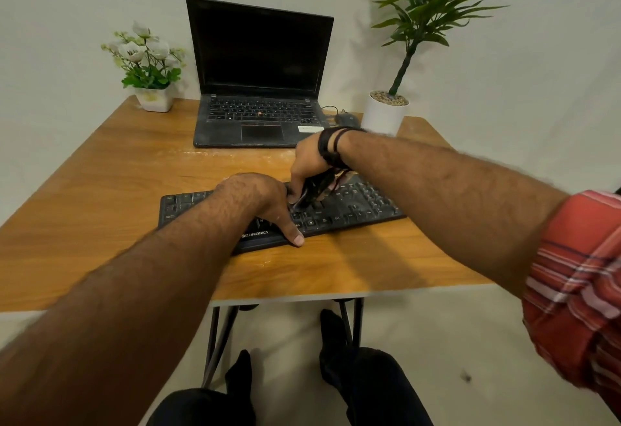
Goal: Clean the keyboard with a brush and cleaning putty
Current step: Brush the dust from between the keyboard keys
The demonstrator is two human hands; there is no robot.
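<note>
The black Zebronics keyboard [349,207] lies at six o'clock of the laptop [258,89] on the worktop [100,190]. The left hand [258,197] presses flat on its middle, fingers straight. At two o'clock of it, the right hand [309,163] grips a dark brush [311,195] against the keys; its bristles are blurred.

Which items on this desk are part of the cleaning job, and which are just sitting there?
In use: keyboard, brush gripped by the right hand, left hand steadying the keyboard.

Bystanders: laptop, mouse, flower pot, tall plant.
</note>
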